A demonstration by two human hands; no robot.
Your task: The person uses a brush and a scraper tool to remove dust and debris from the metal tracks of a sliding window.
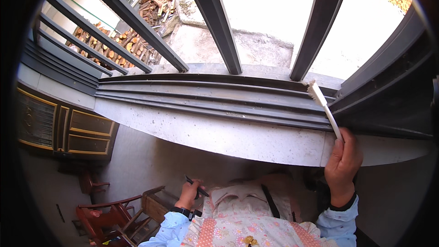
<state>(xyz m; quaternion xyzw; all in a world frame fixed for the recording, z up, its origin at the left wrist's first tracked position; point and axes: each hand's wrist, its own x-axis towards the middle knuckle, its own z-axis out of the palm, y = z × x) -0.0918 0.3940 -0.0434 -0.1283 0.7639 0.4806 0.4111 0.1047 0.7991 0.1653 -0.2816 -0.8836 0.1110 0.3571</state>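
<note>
My right hand (343,164) is closed around the handle of a white brush (319,96) like a toothbrush, at the right end of the window. Its worn, dirty bristles face left, above the dark metal window track (212,97), which has dust and debris in its grooves. My left hand (190,192) is low, in front of my body and below the sill, gripping a slim black object (189,179) whose kind I cannot tell. Between the window track and me runs the pale, speckled window sill (205,137).
Dark vertical window bars (219,31) rise beyond the track; stacked firewood (120,46) lies outside. At lower left are a red wooden chair (106,221), a wooden stool (154,206) and a dark cabinet (65,123) with gold trim. A dark frame stands close at right.
</note>
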